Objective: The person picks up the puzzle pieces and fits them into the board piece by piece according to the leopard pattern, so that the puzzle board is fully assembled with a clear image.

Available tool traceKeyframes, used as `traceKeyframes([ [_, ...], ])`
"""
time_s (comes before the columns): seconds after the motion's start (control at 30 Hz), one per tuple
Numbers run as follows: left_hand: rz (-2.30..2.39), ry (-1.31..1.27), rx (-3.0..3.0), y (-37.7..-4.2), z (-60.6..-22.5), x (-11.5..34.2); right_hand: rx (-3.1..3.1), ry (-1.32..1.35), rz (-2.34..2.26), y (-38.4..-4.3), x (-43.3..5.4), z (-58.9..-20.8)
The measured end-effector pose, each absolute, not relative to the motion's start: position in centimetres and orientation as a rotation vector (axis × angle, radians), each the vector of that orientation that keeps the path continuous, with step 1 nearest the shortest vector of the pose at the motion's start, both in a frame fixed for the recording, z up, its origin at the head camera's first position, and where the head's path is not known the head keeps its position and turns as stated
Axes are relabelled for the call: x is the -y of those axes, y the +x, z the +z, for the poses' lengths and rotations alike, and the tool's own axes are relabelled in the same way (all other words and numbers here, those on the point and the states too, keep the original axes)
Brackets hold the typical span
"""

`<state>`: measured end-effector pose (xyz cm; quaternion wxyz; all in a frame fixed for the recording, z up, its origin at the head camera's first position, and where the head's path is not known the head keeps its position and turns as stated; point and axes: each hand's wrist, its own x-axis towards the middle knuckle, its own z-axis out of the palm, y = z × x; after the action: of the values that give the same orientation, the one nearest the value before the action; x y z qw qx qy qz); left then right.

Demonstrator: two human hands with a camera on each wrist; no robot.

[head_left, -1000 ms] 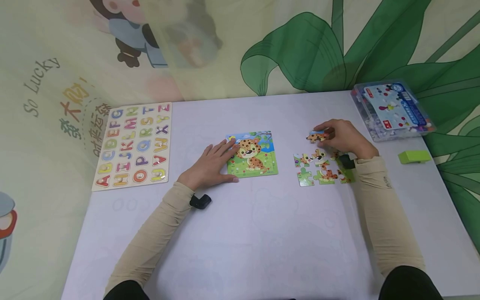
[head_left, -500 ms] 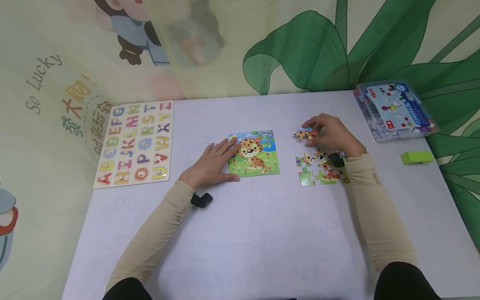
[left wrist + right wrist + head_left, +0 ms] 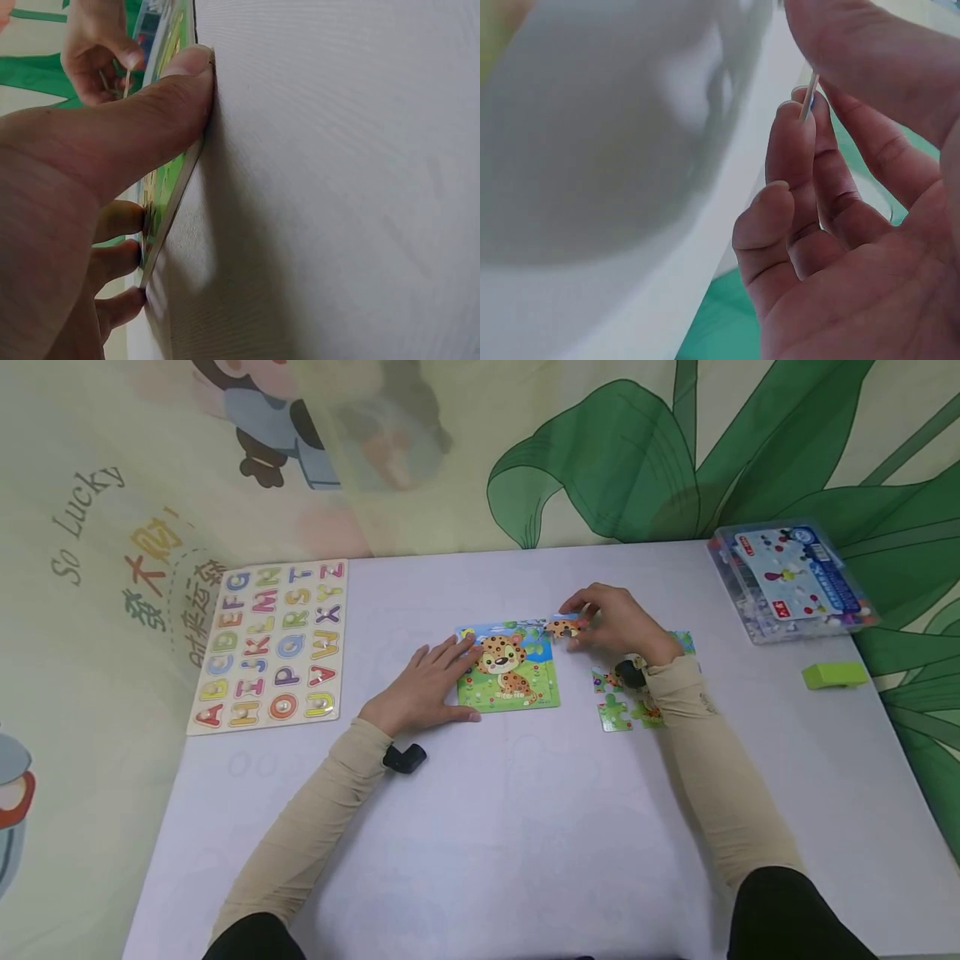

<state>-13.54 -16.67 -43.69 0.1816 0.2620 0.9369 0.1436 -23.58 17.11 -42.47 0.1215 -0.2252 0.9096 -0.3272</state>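
In the head view my left hand (image 3: 420, 691) rests spread on the left side of a square leopard puzzle board (image 3: 534, 681). The left wrist view has that thumb (image 3: 169, 94) on the board's near edge and the fingertips along its side. My right hand (image 3: 619, 622) pinches a leopard-spotted puzzle piece (image 3: 562, 627) between thumb and fingers, by the board's upper right corner. Only the thin edge of the piece (image 3: 808, 97) shows in the right wrist view. Several loose puzzle pieces (image 3: 615, 717) lie right of the board, partly hidden by my right forearm.
An alphabet board (image 3: 272, 647) lies at the table's left. At the back right stands a clear plastic box (image 3: 791, 581) of small colourful parts, with a green block (image 3: 834, 675) in front of it. A printed cloth (image 3: 420, 518) hangs behind the table (image 3: 480, 827).
My right hand has carried the puzzle piece leftward, from above the loose pieces to the board's upper right corner. My left hand has stayed on the board.
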Motion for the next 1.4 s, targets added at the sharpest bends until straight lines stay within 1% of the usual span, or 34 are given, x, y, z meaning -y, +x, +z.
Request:
traceKeyframes([
  [0.23, 0.398, 0.736, -2.640, -13.6, -43.5, 16.5, -2.606, -0.695, -0.943, -24.0, -14.3, -42.8],
  [0.63, 0.376, 0.737, -2.633, -13.6, -43.3, 16.6, -2.548, -0.770, -0.951, -23.8, -10.3, -43.1],
  [1.0, 0.354, 0.752, -2.628, -13.6, -43.0, 16.5, -2.517, -0.800, -0.904, -23.7, -8.9, -43.3],
  [1.4, 0.334, 0.764, -2.732, -14.2, -43.2, 15.5, -2.513, -0.803, -0.913, -23.7, -8.7, -43.0],
])
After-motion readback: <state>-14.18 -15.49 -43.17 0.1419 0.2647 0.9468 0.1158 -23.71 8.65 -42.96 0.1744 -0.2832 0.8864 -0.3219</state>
